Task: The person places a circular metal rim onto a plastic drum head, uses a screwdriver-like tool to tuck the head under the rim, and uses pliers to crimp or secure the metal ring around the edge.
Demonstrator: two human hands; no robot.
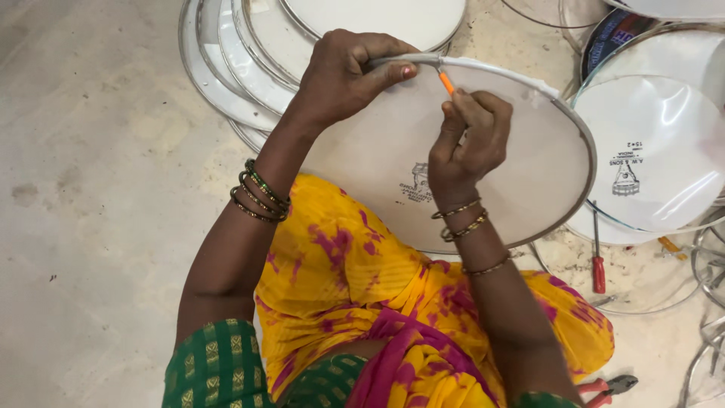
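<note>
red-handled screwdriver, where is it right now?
In the head view the red-handled screwdriver lies on the floor at the right, beside the round drumhead on the person's lap, away from both hands.

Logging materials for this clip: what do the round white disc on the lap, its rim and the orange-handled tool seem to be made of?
Disc: likely thin plastic film, smooth, matte white, slightly translucent. Rim: seemingly metal, a grey hoop with a dull shine. Tool in the right hand: handle looks like orange plastic; its tip is hidden. The left hand pinches the rim.

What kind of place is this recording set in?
Probably a small floor-level workshop for drum heads: stacked metal hoops on the concrete floor, a white round skin held on the lap, and a red screwdriver nearby.
</note>
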